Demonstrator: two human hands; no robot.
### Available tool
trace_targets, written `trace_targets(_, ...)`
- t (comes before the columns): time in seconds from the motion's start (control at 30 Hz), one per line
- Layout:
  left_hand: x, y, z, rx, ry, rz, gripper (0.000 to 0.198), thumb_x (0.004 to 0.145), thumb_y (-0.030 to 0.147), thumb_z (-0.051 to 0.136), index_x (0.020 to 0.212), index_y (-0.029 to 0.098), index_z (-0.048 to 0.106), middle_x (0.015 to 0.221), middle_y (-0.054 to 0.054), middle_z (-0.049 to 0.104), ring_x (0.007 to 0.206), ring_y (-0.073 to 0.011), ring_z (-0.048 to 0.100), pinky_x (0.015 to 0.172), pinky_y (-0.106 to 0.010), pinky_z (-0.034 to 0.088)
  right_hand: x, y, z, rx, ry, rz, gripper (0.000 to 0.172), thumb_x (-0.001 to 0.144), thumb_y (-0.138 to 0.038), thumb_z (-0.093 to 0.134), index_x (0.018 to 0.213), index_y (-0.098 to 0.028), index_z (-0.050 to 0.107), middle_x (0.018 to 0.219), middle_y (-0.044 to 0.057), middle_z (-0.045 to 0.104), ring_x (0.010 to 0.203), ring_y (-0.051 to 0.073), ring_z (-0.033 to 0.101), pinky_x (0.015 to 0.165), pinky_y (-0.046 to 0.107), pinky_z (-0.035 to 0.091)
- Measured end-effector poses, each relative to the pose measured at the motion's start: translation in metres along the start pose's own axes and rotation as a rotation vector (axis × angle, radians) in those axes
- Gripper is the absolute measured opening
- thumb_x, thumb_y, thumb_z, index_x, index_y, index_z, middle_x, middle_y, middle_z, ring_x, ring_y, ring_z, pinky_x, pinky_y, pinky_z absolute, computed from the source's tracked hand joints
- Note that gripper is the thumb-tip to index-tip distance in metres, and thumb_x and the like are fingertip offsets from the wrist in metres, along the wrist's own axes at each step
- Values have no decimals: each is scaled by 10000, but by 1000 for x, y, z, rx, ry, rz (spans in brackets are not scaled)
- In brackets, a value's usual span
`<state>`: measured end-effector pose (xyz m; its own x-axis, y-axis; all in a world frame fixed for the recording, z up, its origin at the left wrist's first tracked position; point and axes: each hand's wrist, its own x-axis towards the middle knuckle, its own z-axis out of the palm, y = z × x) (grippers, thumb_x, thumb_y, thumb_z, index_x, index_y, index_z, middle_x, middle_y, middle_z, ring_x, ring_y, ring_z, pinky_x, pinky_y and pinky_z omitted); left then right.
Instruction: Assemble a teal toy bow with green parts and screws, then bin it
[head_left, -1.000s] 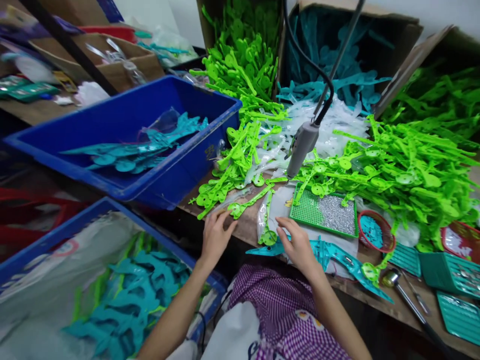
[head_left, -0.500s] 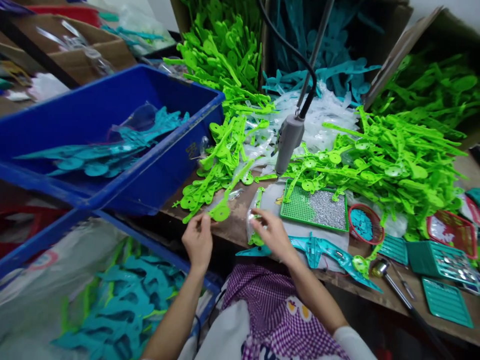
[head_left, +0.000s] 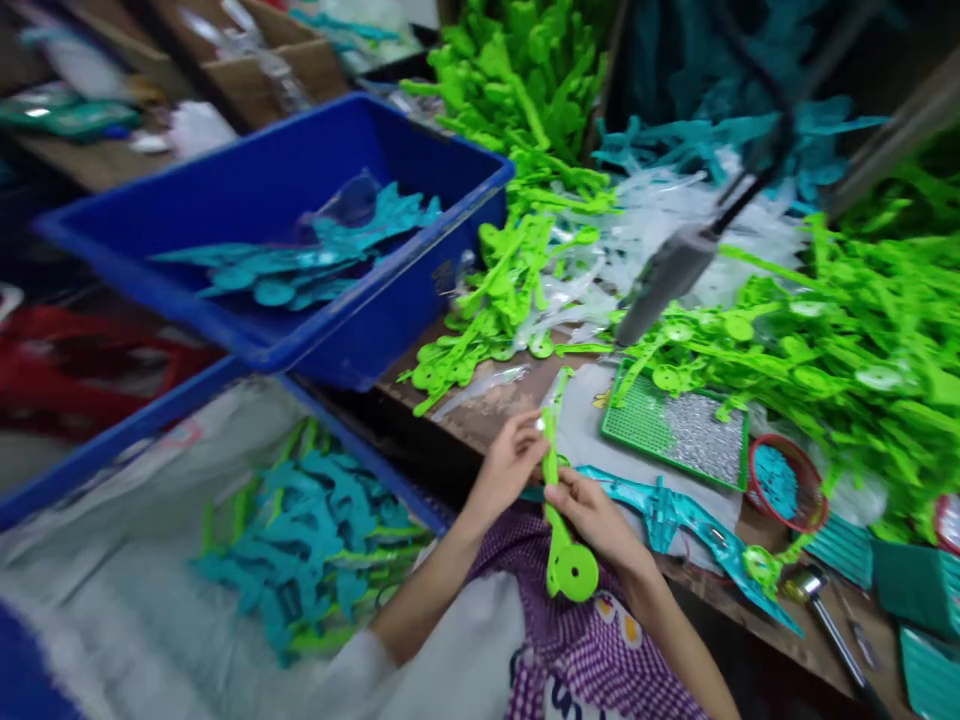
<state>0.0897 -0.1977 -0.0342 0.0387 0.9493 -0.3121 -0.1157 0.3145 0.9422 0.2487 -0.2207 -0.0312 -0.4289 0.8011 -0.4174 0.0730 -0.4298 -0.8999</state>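
Green piece (head_left: pixel 551 470): held in both hands near the front edge of the bench (head_left: pixel 491 412); its narrow end was pointed toward the surface, and its disc end was held above the purple checked apron (head_left: pixel 607 670). Whether a second piece was stacked against it could not be told.
Left hand (head_left: pixel 514 460): the narrow upper stretch was pinched between thumb and fingers.
Right hand (head_left: pixel 589 508): the shank was gripped between the fingertips, just above the disc end.
Turquoise piece (head_left: pixel 667 512): laid along the surface's front edge, partly hidden by the right hand.
Green tray (head_left: pixel 634 410): set behind the turquoise piece; its right side was filled with small silvery bits (head_left: pixel 705 435).
Red basket (head_left: pixel 814 513): placed beside the tray's right corner; turquoise bits (head_left: pixel 775 480) were held in it.
Hammer (head_left: pixel 840 635): laid near the surface's front edge, right of the turquoise piece.
Grey power tool (head_left: pixel 664 285): suspended by a cable above the tray's far left corner, blurred.
Green heap (head_left: pixel 855 350): piled across the surface beyond the tray and basket.
Blue bin (head_left: pixel 405 305): stood beyond the surface's left edge; turquoise parts (head_left: pixel 300 262) were contained in it.
Lined crate (head_left: pixel 360 455): placed below the bin; turquoise and green parts (head_left: pixel 300 540) were heaped inside.
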Motion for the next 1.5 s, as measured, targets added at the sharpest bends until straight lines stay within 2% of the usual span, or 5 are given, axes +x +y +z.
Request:
trace_targets(0.23, 56, 24, 33, -180, 104, 190, 392, 750, 231, 724, 1112, 144, 600, 715, 17, 631, 616, -86, 564, 579, -184, 439, -38, 4, -11, -427, 358, -265, 500, 883, -448, 611, 1336, -245, 551, 1056, 102, 714, 890, 232, 691, 753, 371, 578)
trace_targets(0.47, 80, 23, 18, -81, -3, 141, 463, 648, 347, 800, 1016, 137, 614, 672, 24, 622, 618, -106, 569, 597, -209, 444, -40, 11, -13, -963, 215, -616, 561, 909, -414, 604, 1417, -207, 483, 1163, 140, 699, 1035, 257, 680, 876, 402, 566)
trace_targets(0.73, 93, -2, 4, 369, 2, 294, 340, 757, 358, 682, 1028, 152, 678, 1026, -98, 695, 908, -214, 652, 806, -337, 521, -9, 12, -17, -966, 184, -489, 440, 827, -367, 700, 1216, -189, 596, 1109, 109, 685, 1025, 242, 641, 911, 411, 486)
trace_targets(0.9, 102, -6, 2, 656, 25, 495, 281, 808, 311, 648, 1053, 191, 714, 1240, -110, 653, 1193, -264, 571, 1085, -443, 386, 8, 13, -24, -953, 220, -475, 424, 838, -365, 677, 1212, -185, 594, 1110, 105, 696, 994, 235, 634, 920, 405, 396)
trace_targets(1.5, 112, -15, 0, 814, -178, 606, 341, 916, 302, 506, 1171, 167, 688, 1340, -119, 624, 1235, -246, 586, 1106, -426, 421, 8, 22, -22, -986, 271, -445, 426, 829, -358, 679, 1202, -172, 590, 1122, 110, 673, 1081, 250, 615, 974, 436, 345)
